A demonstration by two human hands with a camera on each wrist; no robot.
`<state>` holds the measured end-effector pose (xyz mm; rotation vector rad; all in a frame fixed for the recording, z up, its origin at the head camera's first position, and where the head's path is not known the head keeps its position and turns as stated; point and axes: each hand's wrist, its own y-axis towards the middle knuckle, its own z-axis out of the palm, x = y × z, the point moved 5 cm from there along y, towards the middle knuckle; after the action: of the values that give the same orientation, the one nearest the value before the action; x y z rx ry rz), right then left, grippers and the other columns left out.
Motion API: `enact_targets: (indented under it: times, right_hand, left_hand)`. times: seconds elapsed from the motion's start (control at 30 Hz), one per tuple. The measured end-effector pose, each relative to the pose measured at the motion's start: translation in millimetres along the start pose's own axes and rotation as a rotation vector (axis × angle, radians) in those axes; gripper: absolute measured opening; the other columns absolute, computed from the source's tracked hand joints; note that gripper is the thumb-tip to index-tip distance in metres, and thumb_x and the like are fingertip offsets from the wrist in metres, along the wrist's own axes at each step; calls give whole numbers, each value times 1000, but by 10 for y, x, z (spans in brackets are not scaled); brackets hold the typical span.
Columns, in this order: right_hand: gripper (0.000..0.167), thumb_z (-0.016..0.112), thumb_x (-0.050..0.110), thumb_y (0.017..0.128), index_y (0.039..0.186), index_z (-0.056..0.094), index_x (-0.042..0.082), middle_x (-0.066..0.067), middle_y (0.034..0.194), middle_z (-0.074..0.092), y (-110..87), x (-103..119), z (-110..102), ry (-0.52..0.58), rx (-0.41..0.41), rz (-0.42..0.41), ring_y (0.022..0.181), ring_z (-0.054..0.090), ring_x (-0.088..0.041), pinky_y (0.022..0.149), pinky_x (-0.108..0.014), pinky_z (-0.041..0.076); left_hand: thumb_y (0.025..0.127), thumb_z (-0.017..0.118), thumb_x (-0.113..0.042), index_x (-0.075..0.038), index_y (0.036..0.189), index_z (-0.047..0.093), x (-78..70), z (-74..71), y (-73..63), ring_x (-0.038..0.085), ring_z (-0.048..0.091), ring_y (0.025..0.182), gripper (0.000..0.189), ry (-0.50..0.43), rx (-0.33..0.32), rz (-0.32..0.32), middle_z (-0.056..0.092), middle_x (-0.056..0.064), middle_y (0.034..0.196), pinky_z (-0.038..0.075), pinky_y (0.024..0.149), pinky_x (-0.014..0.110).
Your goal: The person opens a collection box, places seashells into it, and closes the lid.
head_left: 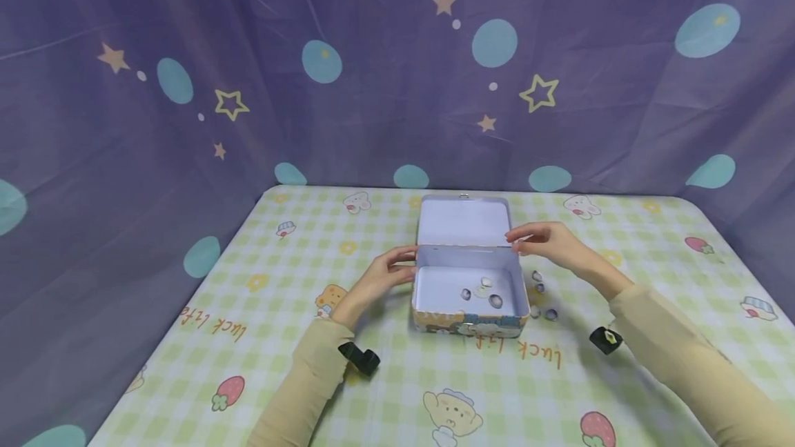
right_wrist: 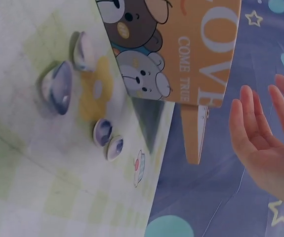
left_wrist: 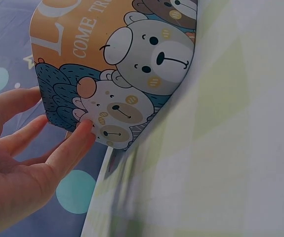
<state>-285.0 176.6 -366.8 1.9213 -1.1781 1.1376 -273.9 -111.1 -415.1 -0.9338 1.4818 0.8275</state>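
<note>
A tin box (head_left: 468, 255) with bear drawings stands on the table, its lid (head_left: 464, 221) tipped back. Inside lie several small shells (head_left: 495, 301), pale and dark-tinged. My left hand (head_left: 384, 274) is at the box's left side; in the left wrist view, extended fingers (left_wrist: 77, 143) touch the printed wall (left_wrist: 127, 74) near its back corner. My right hand (head_left: 555, 245) hovers by the back right corner, near the hinge. In the right wrist view, that hand (right_wrist: 270, 143) has loosely extended fingers, apart from the tin and holding nothing.
More shells (head_left: 551, 314) lie on the checked tablecloth (head_left: 385, 392) just right of the box, beneath my right forearm. A purple curtain (head_left: 397, 123) with stars hangs behind the table and along its sides.
</note>
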Motion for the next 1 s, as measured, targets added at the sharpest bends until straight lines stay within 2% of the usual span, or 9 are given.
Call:
enact_targets:
  times: [0.1,0.23,0.33,0.53,0.77,1.0]
  right_hand:
    - [35,60,17,85,112,57,-5,-22,109,59,-19,-69,-46,1,-28,11,82,63,-12,76,-22,52]
    - [36,59,15,85,113,55,-9,-21,108,59,-43,-150,-102,33,-57,5,83,62,-9,75,-25,54]
    - [38,58,14,85,114,52,-11,-22,110,58,-66,-216,-125,69,-59,15,84,62,-8,75,-26,54]
    - [38,59,14,85,115,54,-8,-24,116,53,-91,-343,-125,82,-36,47,89,61,-11,76,-27,54]
    - [40,60,15,84,116,52,-8,-26,116,53,-105,-471,-134,23,-29,90,84,61,-5,75,-27,54]
    - [37,61,13,83,113,55,-8,-24,107,58,-120,-589,-137,-95,-14,103,80,60,-9,71,-20,52]
  left_hand:
    - [86,53,0,3,131,37,8,-6,8,43,44,111,48,0,-2,-1,39,29,128,49,87,29]
    - [86,54,-2,2,131,37,1,-13,11,44,44,111,48,-2,-8,0,39,29,127,49,87,29]
    - [86,54,-2,2,131,38,-7,-13,6,44,44,111,48,1,-9,0,39,29,127,49,87,29]
    - [86,54,-2,2,131,37,-13,-9,-2,43,45,111,48,6,-2,1,39,28,128,49,87,29]
    - [87,54,-4,3,131,37,-5,-6,0,42,45,111,48,2,4,12,38,29,128,49,88,29]
    - [86,54,-2,2,131,38,-23,6,-15,43,44,111,48,-3,-4,2,39,28,128,49,87,29]
